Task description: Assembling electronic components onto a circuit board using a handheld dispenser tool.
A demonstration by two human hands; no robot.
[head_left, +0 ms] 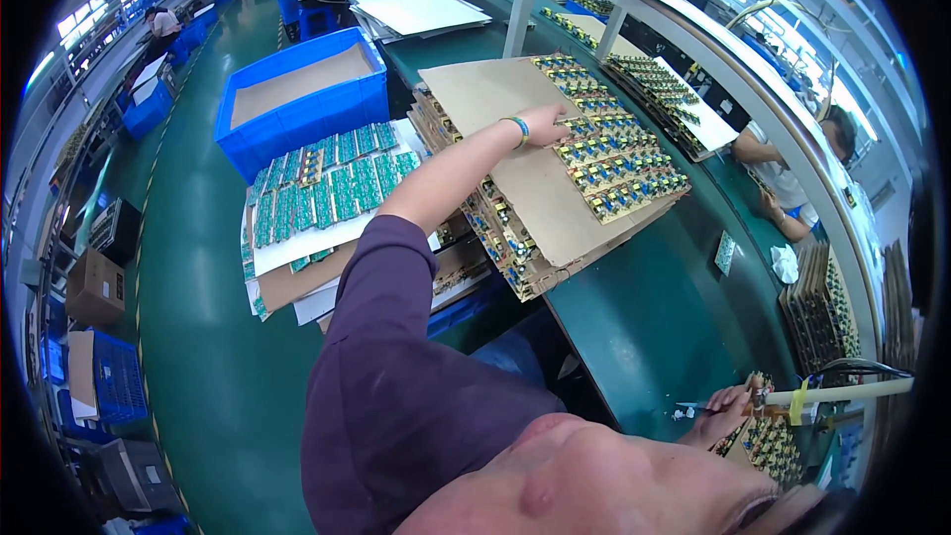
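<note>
My left hand [543, 125] reaches across a cardboard sheet [543, 188] on top of a layered stack. Its fingers close at the left edge of the rows of circuit boards [612, 151], which carry yellow and blue parts. A band circles that wrist. At the lower right, my right hand [721, 418] has its fingers bent together over the green bench. By its fingertips is a small brown piece with parts [760, 382]; what the fingers grip is too small to make out. More populated boards [775, 448] lie just beyond that hand.
Left of the stack, green boards [337, 193] lie on white sheets beside a blue bin [302, 104]. Across the bench [644, 317], a person [783, 173] sits behind a pale rail. Stacked boards [820, 312] and a pale tube [852, 391] stand at right.
</note>
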